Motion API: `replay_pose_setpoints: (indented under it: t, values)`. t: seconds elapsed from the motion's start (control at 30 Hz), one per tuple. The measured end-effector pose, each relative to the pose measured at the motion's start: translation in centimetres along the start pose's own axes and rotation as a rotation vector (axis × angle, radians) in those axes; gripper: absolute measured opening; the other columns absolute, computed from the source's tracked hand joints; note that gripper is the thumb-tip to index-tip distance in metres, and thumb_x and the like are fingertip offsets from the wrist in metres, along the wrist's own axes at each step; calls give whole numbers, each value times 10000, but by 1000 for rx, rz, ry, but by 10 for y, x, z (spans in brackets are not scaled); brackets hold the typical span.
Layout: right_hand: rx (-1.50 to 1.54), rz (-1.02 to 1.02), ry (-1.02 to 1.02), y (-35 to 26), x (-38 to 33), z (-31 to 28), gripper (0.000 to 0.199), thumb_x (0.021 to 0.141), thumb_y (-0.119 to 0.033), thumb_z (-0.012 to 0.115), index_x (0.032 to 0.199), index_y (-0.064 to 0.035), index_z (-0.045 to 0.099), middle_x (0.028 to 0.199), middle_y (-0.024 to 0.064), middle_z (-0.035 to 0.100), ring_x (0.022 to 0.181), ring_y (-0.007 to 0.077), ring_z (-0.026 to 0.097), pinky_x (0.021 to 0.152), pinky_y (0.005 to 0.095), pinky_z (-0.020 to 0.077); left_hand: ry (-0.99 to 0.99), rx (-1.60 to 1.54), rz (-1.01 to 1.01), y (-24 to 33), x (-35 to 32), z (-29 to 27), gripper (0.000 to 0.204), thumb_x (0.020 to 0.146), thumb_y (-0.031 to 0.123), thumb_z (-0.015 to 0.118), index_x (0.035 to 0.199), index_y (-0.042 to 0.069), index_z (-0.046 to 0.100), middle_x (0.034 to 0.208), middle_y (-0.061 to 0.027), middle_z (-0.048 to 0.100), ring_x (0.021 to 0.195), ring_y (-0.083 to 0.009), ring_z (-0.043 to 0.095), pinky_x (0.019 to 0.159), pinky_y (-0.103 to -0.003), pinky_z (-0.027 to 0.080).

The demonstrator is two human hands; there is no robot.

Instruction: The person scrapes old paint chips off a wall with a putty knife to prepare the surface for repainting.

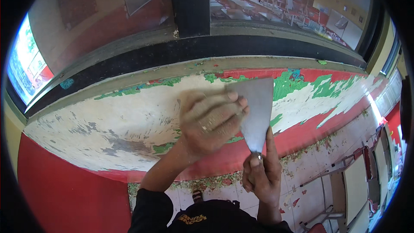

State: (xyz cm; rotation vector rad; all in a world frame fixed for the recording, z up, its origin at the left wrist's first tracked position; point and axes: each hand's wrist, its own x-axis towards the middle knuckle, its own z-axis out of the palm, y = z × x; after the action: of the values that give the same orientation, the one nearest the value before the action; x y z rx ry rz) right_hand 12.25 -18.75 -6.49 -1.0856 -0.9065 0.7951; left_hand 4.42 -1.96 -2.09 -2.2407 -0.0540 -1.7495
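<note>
A wide metal scraper lies flat against a wall whose red and green paint has come off in a broad pale patch. My right hand grips the scraper's handle from below, index finger stretched up along the blade's edge. My left hand, blurred by motion and with a ring on one finger, presses on the blade's left side with its fingers laid over the metal. The blade's top edge sits near remaining green paint.
Paint flakes litter the tiled floor along the wall's foot. A dark window frame and glass run above the scraped band. Desks and chairs stand at the lower right. Intact red paint covers the wall at lower left.
</note>
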Motion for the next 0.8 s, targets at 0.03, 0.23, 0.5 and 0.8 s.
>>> replay_pose_setpoints:
  t: [0.03, 0.23, 0.5, 0.8]
  values:
    - [-10, -51, -1, 0, 7, 5, 628, 931, -125, 414, 1418, -42, 27, 621, 10, 435, 396, 35, 359, 350, 185, 316, 44, -10, -6, -2, 1, 1, 134, 612, 118, 691, 743, 128, 665, 845, 49, 642, 842, -104, 611, 633, -265, 400]
    - [-43, -108, -50, 6, 9, -2, 626, 922, -105, 397, 1416, -37, 21, 620, 26, 431, 365, 38, 343, 312, 191, 304, -37, 42, 12, 2, -8, -2, 133, 615, 123, 692, 745, 128, 665, 853, 50, 646, 833, -102, 614, 626, -271, 392]
    - [-18, 18, -40, -3, 4, -1, 635, 929, -107, 436, 1422, -47, 39, 627, -19, 443, 456, 25, 382, 408, 178, 338, -72, 57, 2, -1, -3, -7, 117, 619, 134, 697, 732, 127, 666, 851, 54, 647, 825, -102, 613, 634, -275, 394]
    - [-12, -20, -34, -2, 6, 2, 618, 927, -86, 409, 1420, -41, 38, 657, -8, 448, 453, 30, 388, 396, 182, 347, -27, 10, -14, 1, 0, -5, 130, 615, 113, 701, 739, 133, 668, 846, 38, 647, 842, -130, 614, 660, -277, 414]
